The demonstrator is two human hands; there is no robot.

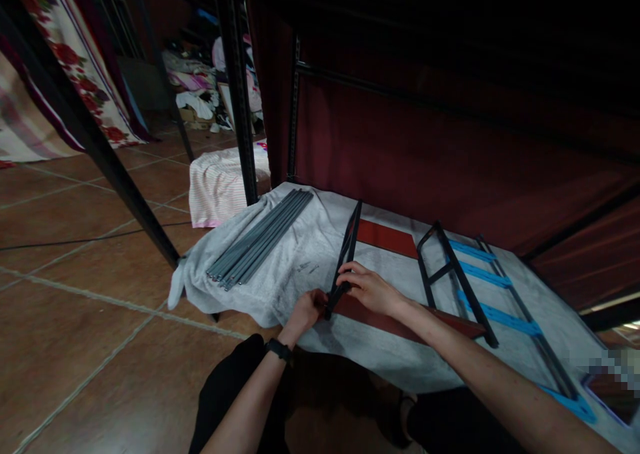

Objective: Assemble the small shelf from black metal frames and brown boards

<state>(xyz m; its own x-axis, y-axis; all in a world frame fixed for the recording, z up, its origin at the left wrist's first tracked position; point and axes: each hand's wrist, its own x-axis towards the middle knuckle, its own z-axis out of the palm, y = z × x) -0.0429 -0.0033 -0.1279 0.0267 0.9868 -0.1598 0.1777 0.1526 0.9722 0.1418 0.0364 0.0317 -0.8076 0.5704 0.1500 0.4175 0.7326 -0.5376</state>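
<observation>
A black metal frame [353, 241] stands on edge on the grey cloth, with a reddish-brown board [387, 238] behind and a second brown board [385, 322] nearer to me. The fingers of my left hand [309, 309] are closed at the frame's near lower corner, where that second board meets it; any small part between them is hidden. My right hand [369, 289] grips the same frame a little higher, thumb and fingers around its bar. Another black metal frame [441, 272] stands at the boards' right ends. Some small metal pieces [307, 267], perhaps screws, lie left of the boards.
Grey metal tubes [263, 237] lie bundled on the left of the cloth-covered surface [300, 227]. At the right are a dark bar [547, 357] and blue strips [500, 314]. A black upright post [235, 94] and a slanted one [105, 154] flank the surface.
</observation>
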